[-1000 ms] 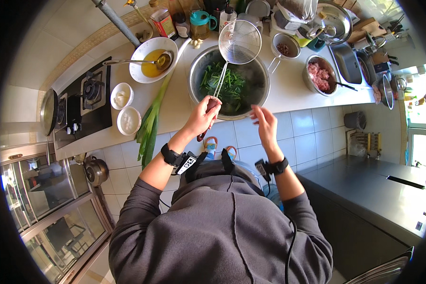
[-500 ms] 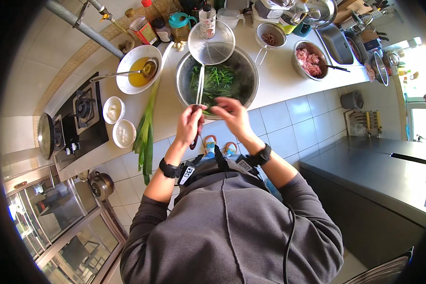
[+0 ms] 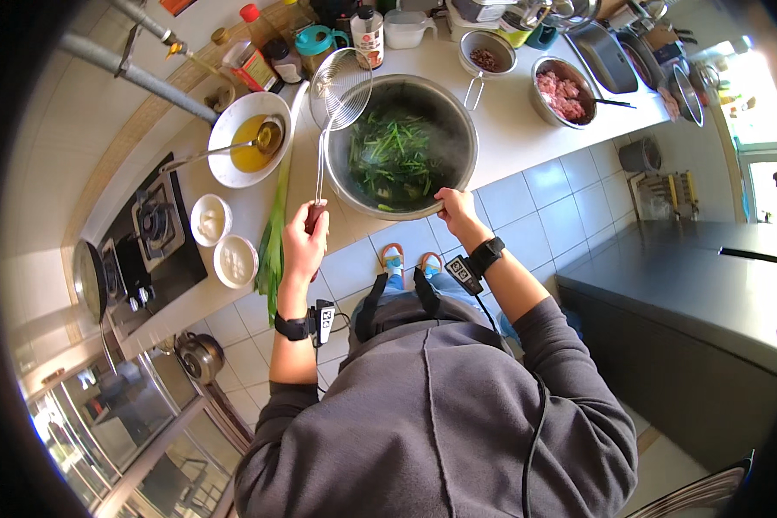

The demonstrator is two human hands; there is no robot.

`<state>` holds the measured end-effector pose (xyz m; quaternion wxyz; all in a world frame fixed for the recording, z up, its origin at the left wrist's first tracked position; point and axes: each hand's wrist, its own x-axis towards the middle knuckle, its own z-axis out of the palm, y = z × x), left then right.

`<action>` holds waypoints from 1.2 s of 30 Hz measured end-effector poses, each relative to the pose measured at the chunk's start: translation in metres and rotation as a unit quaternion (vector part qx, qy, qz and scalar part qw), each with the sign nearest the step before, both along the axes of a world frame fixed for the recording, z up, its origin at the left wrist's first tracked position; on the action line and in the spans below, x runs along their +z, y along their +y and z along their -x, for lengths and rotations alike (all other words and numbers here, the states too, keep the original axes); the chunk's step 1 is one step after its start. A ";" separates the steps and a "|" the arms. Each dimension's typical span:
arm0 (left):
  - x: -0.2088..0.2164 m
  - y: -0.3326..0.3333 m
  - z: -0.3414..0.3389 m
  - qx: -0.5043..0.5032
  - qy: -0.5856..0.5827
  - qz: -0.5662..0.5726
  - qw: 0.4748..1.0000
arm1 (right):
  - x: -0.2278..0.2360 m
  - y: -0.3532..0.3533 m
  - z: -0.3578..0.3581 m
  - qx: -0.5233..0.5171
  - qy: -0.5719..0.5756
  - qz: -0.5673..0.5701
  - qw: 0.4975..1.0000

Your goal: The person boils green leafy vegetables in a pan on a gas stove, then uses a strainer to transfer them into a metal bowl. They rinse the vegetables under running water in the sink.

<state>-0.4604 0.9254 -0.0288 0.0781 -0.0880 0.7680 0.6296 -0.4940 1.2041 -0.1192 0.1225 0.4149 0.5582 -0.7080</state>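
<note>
My left hand [image 3: 303,242] is closed around the dark handle of a wire mesh skimmer [image 3: 350,86], whose round head is raised beside and partly over the left rim of a large metal basin [image 3: 464,142]. Chopped green leafy vegetables [image 3: 397,154] lie in dark, steaming liquid inside the basin. At its near right edge my right hand [image 3: 459,212] grips the rim, fingers curled over it. A long green leek or scallion [image 3: 275,242] stretches along the counter left of the basin and droops over the front edge.
Left of the basin stand a white bowl [image 3: 224,164] of yellow liquid with a ladle [image 3: 200,154] and two small white bowls [image 3: 236,281]. A sieve [image 3: 493,43] and a metal bowl of raw meat [image 3: 564,97] sit to the right. Bottles [image 3: 369,39] line the back; a gas stove [image 3: 153,237] is far left.
The skimmer has swung left, off the basin's middle, with my left hand. My right hand has come down from above the basin's near edge and taken hold of its rim.
</note>
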 end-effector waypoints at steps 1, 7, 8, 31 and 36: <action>0.001 -0.001 0.000 -0.006 0.008 -0.010 1.000 | 0.002 0.002 -0.001 -0.001 0.001 0.000 1.000; 0.034 0.009 0.004 -0.075 -0.035 -0.046 0.996 | 0.038 0.052 -0.049 -0.053 -0.029 0.046 0.997; 0.042 0.017 0.006 -0.129 -0.008 -0.014 0.992 | 0.047 0.065 -0.066 -0.074 -0.029 0.090 0.993; 0.060 0.608 0.006 -0.421 0.080 -0.083 0.900 | 0.113 0.572 -0.217 -0.330 0.085 -0.075 0.937; 0.067 0.682 0.042 -0.379 0.097 -0.098 0.915 | 0.126 0.687 -0.128 -0.277 0.111 -0.074 0.952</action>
